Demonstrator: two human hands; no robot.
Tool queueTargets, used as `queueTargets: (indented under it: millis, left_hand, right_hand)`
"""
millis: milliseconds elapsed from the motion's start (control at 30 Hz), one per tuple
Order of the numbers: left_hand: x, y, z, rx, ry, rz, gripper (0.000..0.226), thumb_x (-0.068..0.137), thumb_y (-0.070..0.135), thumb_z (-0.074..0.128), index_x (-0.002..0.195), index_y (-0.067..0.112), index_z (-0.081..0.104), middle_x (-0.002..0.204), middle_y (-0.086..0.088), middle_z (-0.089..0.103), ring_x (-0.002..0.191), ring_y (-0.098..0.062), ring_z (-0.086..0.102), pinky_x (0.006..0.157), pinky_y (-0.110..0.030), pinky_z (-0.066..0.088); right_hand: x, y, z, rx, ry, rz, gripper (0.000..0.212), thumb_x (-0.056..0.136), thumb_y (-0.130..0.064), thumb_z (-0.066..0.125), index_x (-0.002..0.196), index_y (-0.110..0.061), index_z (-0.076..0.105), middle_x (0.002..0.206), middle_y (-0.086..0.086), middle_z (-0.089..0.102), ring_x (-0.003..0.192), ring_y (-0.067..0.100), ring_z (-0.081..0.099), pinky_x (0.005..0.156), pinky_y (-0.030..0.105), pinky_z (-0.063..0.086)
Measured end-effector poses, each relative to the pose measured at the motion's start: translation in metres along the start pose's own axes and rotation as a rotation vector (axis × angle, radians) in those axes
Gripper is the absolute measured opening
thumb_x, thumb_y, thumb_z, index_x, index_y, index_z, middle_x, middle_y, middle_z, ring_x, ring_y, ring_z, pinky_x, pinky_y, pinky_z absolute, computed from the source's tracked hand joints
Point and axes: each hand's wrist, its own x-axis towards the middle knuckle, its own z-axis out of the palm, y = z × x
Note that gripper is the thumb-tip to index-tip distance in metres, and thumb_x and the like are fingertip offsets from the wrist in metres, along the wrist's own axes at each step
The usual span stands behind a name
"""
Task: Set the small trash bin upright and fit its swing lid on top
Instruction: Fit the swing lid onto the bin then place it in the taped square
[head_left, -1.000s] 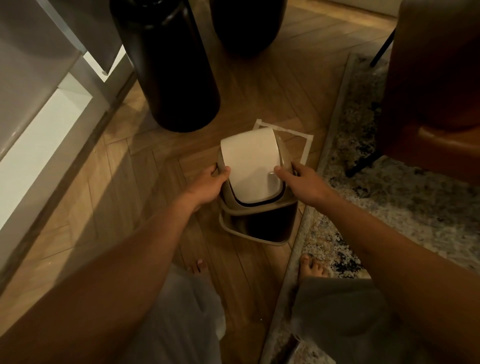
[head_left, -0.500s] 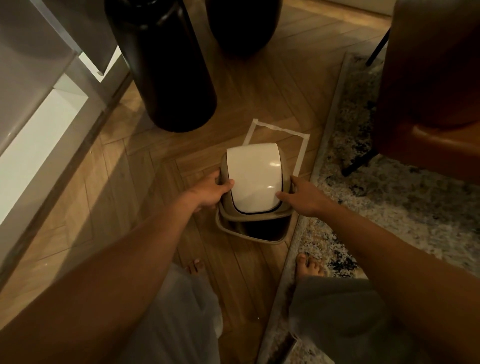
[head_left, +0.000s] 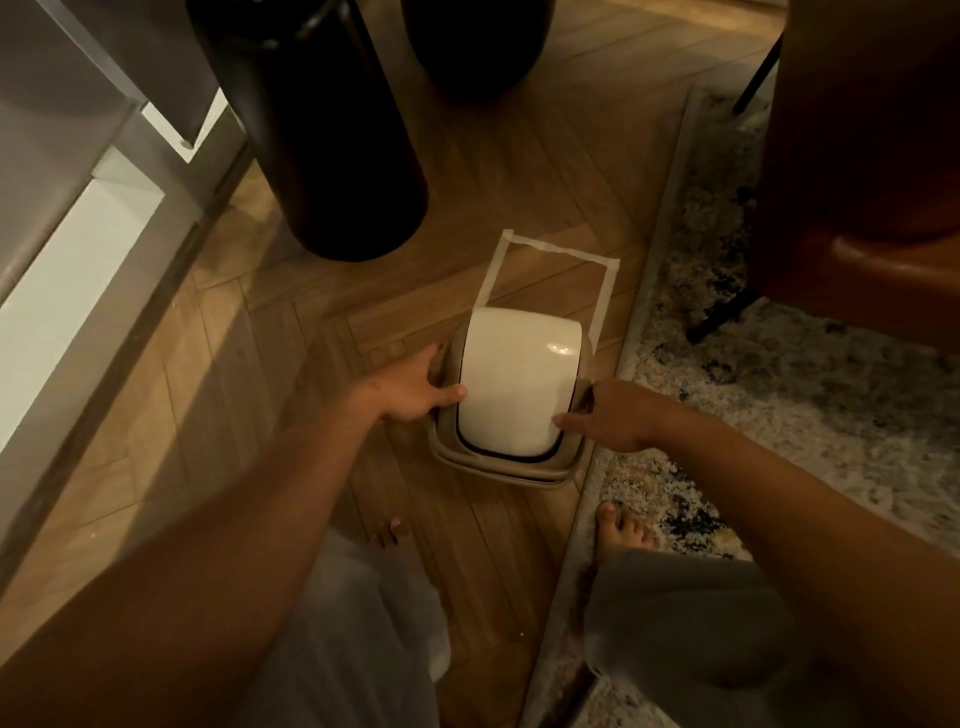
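Note:
The small trash bin (head_left: 498, 470) stands upright on the wooden floor, seen from above, its beige rim showing at the near side. The swing lid (head_left: 517, 384), beige frame with a white curved flap, sits on top of the bin. My left hand (head_left: 410, 392) grips the lid frame's left side, thumb at the flap's edge. My right hand (head_left: 618, 415) presses on the right side, thumb touching the white flap. The bin's dark body is hidden under the lid.
A white tape rectangle (head_left: 561, 249) marks the floor just beyond the bin. Two tall dark vases (head_left: 332, 130) stand behind it. A patterned rug (head_left: 779, 395) and a brown leather chair (head_left: 872, 156) lie to the right, white cabinetry (head_left: 78, 208) left. My bare feet (head_left: 623, 525) are near the bin.
The lid has come down from a tilted position above the bin's open dark mouth onto the rim, closing the gap. Both hands went down with it.

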Motion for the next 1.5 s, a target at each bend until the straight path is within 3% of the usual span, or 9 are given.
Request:
queueTargets:
  millis: [67,167,333,633,833,1033,1300,1400,1500]
  left_hand:
    - [0.000,-0.001,0.000,0.011,-0.007,-0.006,0.093,0.088,0.041,0.072,0.159,0.019,0.017,0.160,-0.006,0.035,0.142,-0.024,0.041,0.116,-0.040,0.034]
    - [0.000,-0.005,-0.001,0.006,-0.046,0.000,0.084,0.088,0.037,0.073,0.157,0.022,0.027,0.156,-0.005,0.042,0.136,-0.021,0.047,0.108,-0.032,0.040]
    - [0.000,-0.009,-0.003,-0.032,-0.069,-0.039,0.086,0.084,0.033,0.078,0.155,0.026,0.030,0.149,-0.007,0.048,0.127,-0.023,0.055,0.101,-0.037,0.050]
    - [0.002,-0.014,-0.002,-0.093,-0.080,-0.039,0.094,0.080,0.031,0.081,0.156,0.025,0.026,0.150,-0.007,0.048,0.126,-0.028,0.057,0.096,-0.047,0.055]
    - [0.004,-0.017,0.000,-0.076,-0.072,-0.026,0.096,0.080,0.032,0.081,0.157,0.026,0.024,0.154,-0.004,0.042,0.131,-0.026,0.052,0.082,-0.031,0.055]
    - [0.009,-0.019,0.002,-0.053,-0.067,-0.004,0.093,0.079,0.033,0.081,0.156,0.024,0.030,0.154,-0.003,0.045,0.137,-0.020,0.044,0.113,-0.041,0.038]
    - [0.004,-0.014,0.005,-0.020,-0.036,0.040,0.076,0.086,0.029,0.076,0.151,0.021,0.038,0.149,-0.005,0.050,0.134,-0.017,0.046,0.101,-0.027,0.034]
    - [-0.001,-0.012,0.007,0.003,0.011,0.060,0.082,0.086,0.030,0.076,0.155,0.022,0.031,0.155,-0.005,0.043,0.143,-0.025,0.038,0.108,-0.033,0.030]
    - [-0.008,-0.006,0.008,0.013,0.049,0.075,0.088,0.085,0.033,0.076,0.157,0.023,0.025,0.159,-0.007,0.036,0.146,-0.027,0.034,0.113,-0.040,0.029]
  right_hand:
    - [-0.002,-0.001,0.003,-0.024,0.002,-0.008,0.057,0.093,-0.059,0.059,0.124,-0.012,0.067,0.082,-0.009,0.053,0.073,0.008,0.049,0.057,0.020,0.034]
    - [-0.004,-0.004,0.003,-0.069,0.004,-0.005,0.060,0.093,-0.062,0.057,0.121,-0.010,0.067,0.092,-0.003,0.054,0.083,0.015,0.053,0.056,0.022,0.033]
    - [-0.008,-0.006,0.004,-0.158,-0.058,0.011,0.063,0.094,-0.066,0.051,0.114,-0.010,0.070,0.107,0.008,0.066,0.091,0.020,0.060,0.073,0.030,0.045]
    - [-0.009,-0.006,0.002,-0.148,-0.051,-0.021,0.063,0.095,-0.065,0.051,0.118,-0.009,0.068,0.112,0.011,0.067,0.095,0.022,0.062,0.082,0.034,0.051]
    - [-0.007,-0.004,0.002,-0.065,-0.099,-0.042,0.063,0.097,-0.059,0.052,0.131,-0.007,0.063,0.124,0.015,0.066,0.109,0.027,0.062,0.099,0.043,0.050]
    - [-0.005,0.000,0.008,0.007,-0.107,-0.033,0.060,0.096,-0.056,0.057,0.133,-0.008,0.062,0.123,0.013,0.067,0.111,0.026,0.062,0.101,0.043,0.049]
    - [-0.006,0.002,0.004,0.037,-0.092,-0.046,0.065,0.092,-0.059,0.061,0.141,-0.017,0.058,0.135,0.010,0.064,0.112,0.021,0.059,0.095,0.034,0.047]
    - [-0.011,0.005,0.008,0.096,0.038,-0.012,0.085,0.083,-0.060,0.073,0.150,-0.017,0.042,0.145,0.009,0.056,0.120,0.024,0.057,0.090,0.030,0.042]
    - [-0.019,0.003,0.014,0.171,0.159,-0.035,0.105,0.078,-0.055,0.080,0.156,-0.022,0.018,0.153,0.011,0.045,0.133,0.031,0.051,0.103,0.041,0.047]
